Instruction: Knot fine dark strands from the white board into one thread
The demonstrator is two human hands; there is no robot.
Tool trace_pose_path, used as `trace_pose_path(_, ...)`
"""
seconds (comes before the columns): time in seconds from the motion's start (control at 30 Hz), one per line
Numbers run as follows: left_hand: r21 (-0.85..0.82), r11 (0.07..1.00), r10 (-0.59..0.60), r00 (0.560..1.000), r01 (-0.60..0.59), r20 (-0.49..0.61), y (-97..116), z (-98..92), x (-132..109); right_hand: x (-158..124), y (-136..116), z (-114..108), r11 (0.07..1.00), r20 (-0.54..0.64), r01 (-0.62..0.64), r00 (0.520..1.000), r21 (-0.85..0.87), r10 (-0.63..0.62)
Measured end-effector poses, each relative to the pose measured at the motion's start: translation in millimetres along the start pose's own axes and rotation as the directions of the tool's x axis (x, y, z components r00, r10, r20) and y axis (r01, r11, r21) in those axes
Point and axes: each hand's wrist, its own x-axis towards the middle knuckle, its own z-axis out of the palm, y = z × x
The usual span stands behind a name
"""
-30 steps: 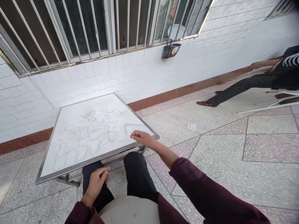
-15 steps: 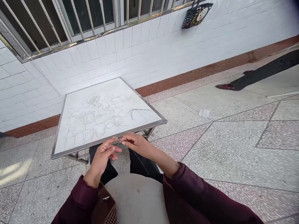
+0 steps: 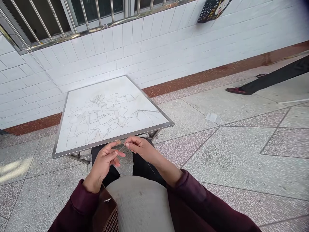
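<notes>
A thin strand [image 3: 122, 147], like fine wire or thread, stretches between my two hands just off the table's near edge. My left hand [image 3: 103, 161] pinches one part of it between thumb and a finger, with the other fingers loosely spread. My right hand [image 3: 141, 149] grips it close by, thumb against fingertips, and a loose tail hangs below that hand over my dark trousers. Beyond lies a white table [image 3: 159, 120] with a metal rim. Many thin, kinked strands [image 3: 103, 119] spread over its top, with a denser tangle toward the back.
A white tiled wall [image 3: 96, 67] with a barred window [image 3: 84, 16] rises behind the table. A dark patterned bag [image 3: 212, 11] hangs on it. To the right, a person's leg and shoe [image 3: 238, 91] show on the speckled floor, near a scrap of white paper [image 3: 211, 117].
The view has shifted slightly, putting the bag higher and farther right. Both hands keep their pinch on the strand, which shows a bit more between them; its tail hangs slightly differently.
</notes>
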Motion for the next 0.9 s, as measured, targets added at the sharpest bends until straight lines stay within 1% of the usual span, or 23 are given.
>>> trace_pose_path(0.07,-0.006,1.000,0.011,0.999,-0.011,-0.046,3,-6.7,-2,1,3,-3,0.998,-0.062,-0.037,0.997,0.047,0.040)
trace_pose_path(0.13,-0.020,0.999,0.030,0.993,-0.033,-0.117,7,-15.9,-5,2,4,-7,0.995,-0.123,-0.067,0.989,0.078,0.076)
trace_pose_path(0.23,-0.054,0.995,0.076,0.973,-0.090,-0.216,10,-31.0,-6,1,3,-13,0.994,-0.210,-0.062,0.974,0.092,0.080)
trace_pose_path(0.3,-0.073,0.990,0.097,0.961,-0.119,-0.259,11,-38.3,-7,0,1,-14,0.994,-0.237,-0.049,0.969,0.101,0.072)
trace_pose_path(0.37,-0.078,0.989,0.099,0.955,-0.125,-0.279,11,-40.6,-7,-2,0,-13,0.993,-0.226,-0.049,0.971,0.106,0.072)
trace_pose_path(0.43,-0.054,0.992,0.097,0.954,-0.117,-0.282,10,-36.8,-7,-3,-1,-10,0.993,-0.196,-0.055,0.978,0.106,0.075)
trace_pose_path(0.5,-0.003,0.995,0.099,0.960,-0.103,-0.264,10,-27.7,-6,-4,0,-6,0.995,-0.163,-0.053,0.984,0.088,0.067)
trace_pose_path(0.57,0.069,0.993,0.111,0.971,-0.098,-0.212,11,-15.4,-4,-5,-1,0,0.998,-0.138,-0.043,0.989,0.046,0.049)
trace_pose_path(0.63,0.140,0.984,0.127,0.983,-0.109,-0.132,11,-3.2,0,-6,-3,5,1.000,-0.117,-0.029,0.993,-0.007,0.028)
trace_pose_path(0.73,0.197,0.971,0.148,0.988,-0.137,-0.044,12,9.0,7,-8,-6,11,0.998,-0.089,-0.003,0.996,-0.068,-0.003)
trace_pose_path(0.8,0.207,0.967,0.159,0.986,-0.148,-0.038,11,11.7,9,-9,-7,11,0.996,-0.059,0.014,0.998,-0.087,-0.019)
trace_pose_path(0.9,0.211,0.966,0.165,0.984,-0.148,-0.063,10,10.9,10,-11,-4,10,0.993,-0.025,0.038,0.999,-0.112,-0.041)
